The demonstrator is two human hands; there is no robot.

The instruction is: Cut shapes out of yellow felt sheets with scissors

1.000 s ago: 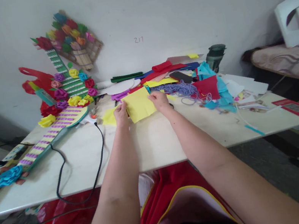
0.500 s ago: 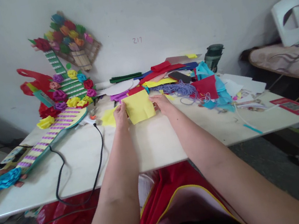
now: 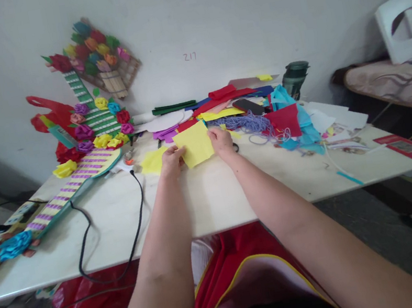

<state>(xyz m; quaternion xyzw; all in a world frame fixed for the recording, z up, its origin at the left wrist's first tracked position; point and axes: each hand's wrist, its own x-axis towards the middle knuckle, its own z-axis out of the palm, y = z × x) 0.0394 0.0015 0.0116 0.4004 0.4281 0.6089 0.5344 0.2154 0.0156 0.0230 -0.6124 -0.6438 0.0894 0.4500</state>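
A yellow square sheet [image 3: 195, 144] is held between both hands above the white table [image 3: 214, 200]. My left hand [image 3: 172, 161] pinches its lower left corner with the fingers closed. Along the sheet's right edge, my right hand [image 3: 222, 141] grips it, fingers curled. Another yellow piece [image 3: 153, 160] lies flat on the table just left of my left hand. Scissors with dark handles [image 3: 235, 146] peek out beside my right hand.
Piled felt and paper scraps [image 3: 288, 121] and purple cord [image 3: 246, 123] cover the back right. A flower-covered craft piece [image 3: 84, 167] lies at the left, another [image 3: 104, 60] leans on the wall. A black cable [image 3: 136, 209] crosses the table. A dark bottle [image 3: 294, 80] stands behind.
My left hand slid down from the sheet's left edge to its lower left corner. The sheet has tilted slightly, and my right hand stayed on its right edge.
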